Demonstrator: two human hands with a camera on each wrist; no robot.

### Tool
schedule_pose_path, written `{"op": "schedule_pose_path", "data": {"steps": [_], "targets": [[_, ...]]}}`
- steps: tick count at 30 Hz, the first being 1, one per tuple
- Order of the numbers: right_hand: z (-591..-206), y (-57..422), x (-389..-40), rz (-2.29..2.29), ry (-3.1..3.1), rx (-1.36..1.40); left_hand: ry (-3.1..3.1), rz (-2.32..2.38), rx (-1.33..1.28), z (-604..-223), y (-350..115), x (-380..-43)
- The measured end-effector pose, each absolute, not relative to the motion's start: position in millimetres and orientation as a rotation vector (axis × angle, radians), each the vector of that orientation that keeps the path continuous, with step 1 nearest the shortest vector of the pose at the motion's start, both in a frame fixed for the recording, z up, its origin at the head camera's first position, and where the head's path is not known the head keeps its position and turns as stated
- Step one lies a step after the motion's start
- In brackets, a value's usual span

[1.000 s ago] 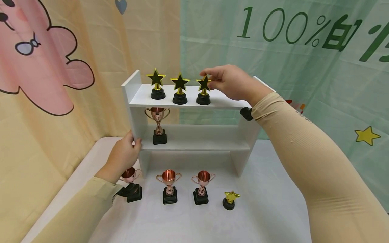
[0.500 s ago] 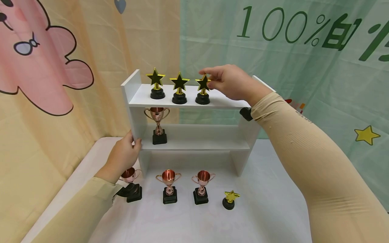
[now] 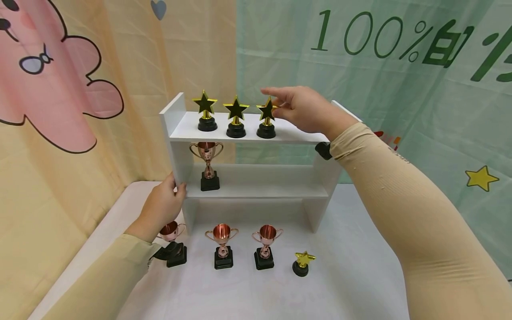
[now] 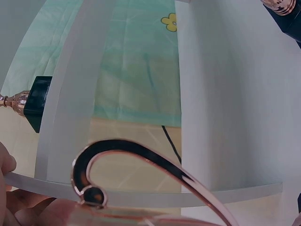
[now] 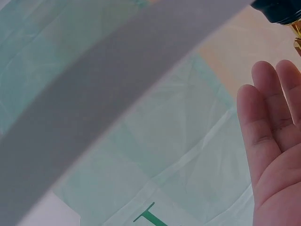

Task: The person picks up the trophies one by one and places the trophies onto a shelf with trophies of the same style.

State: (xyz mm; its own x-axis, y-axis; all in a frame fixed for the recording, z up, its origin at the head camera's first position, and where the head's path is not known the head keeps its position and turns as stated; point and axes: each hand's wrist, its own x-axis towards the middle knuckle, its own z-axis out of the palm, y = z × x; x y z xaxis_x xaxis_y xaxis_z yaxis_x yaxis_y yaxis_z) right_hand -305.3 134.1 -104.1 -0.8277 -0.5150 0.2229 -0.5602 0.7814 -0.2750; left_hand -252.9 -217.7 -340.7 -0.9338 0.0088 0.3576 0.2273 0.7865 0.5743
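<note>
My left hand (image 3: 162,202) grips the left side panel of a white tabletop shelf (image 3: 256,180). My right hand (image 3: 304,109) is at the rightmost star trophy (image 3: 266,130) on the top board, its index finger stretched out above the star and its thumb close by the star's right edge. In the right wrist view, several fingers (image 5: 265,113) are straight, below the trophy's black base (image 5: 277,13). Two more star trophies, one at the left (image 3: 207,124) and one in the middle (image 3: 236,130), stand upright in the same row. A copper cup trophy (image 3: 208,153) stands on the middle board's left end.
On the white table (image 3: 340,293) before the shelf stand two cup trophies, one left (image 3: 223,258) and one right (image 3: 264,258), and a small gold star trophy (image 3: 301,268). Another cup trophy (image 3: 178,255) stands partly behind my left wrist. Printed curtains hang behind.
My right index finger has straightened and lifted slightly away from the star, widening the gap to the thumb. The trophies and my left hand stay where they were.
</note>
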Motion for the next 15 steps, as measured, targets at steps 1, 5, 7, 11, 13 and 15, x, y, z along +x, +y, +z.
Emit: {"op": "schedule_pose_path", "data": {"steps": [1,5,7,11,13,15], "targets": [[-104,135,-305,0.5,-2.84,0.854,-2.639,-0.91,-0.181,-341,-218,-253],[-104,138,-302,0.533,-2.827,0.856,-2.626,-0.904,-0.187,-342,-218,-254],[-104,141,-299,0.558,-2.801,0.862,-2.619,-0.905,-0.193,-343,-218,-254],[-106,150,-289,0.625,-2.696,0.88,-2.612,-0.9,-0.202,-343,-218,-254],[-110,156,-282,0.648,-2.619,0.892,-2.615,-0.902,-0.203,-343,-218,-254],[-115,164,-274,0.679,-2.529,0.914,-2.624,-0.903,-0.201,-342,-219,-254]]}}
